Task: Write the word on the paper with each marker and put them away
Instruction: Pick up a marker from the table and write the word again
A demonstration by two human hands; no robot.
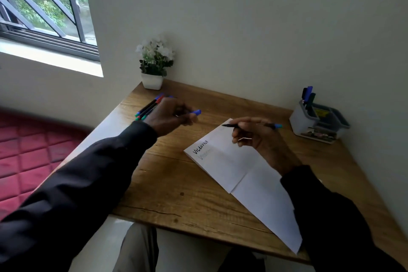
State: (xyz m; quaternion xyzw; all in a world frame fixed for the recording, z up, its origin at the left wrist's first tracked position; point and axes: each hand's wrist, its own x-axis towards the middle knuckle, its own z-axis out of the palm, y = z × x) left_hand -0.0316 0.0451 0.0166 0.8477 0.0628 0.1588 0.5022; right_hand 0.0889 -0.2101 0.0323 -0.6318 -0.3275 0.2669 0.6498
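A white sheet of paper (242,174) lies angled on the wooden table (176,183), with "Victoria" written in black near its far left corner and a faint second word under it. My right hand (256,137) holds an uncapped marker (234,126) with a light blue end just above the paper's far edge, tip pointing left. My left hand (170,115) hovers left of the paper, pinching a blue marker cap (196,112). Several markers (150,106) lie side by side on the table behind my left hand.
A grey organiser box (320,123) stands at the table's far right by the wall, with a couple of markers upright in it. A white pot of white flowers (153,66) sits in the far left corner. A red quilted surface lies left of the table.
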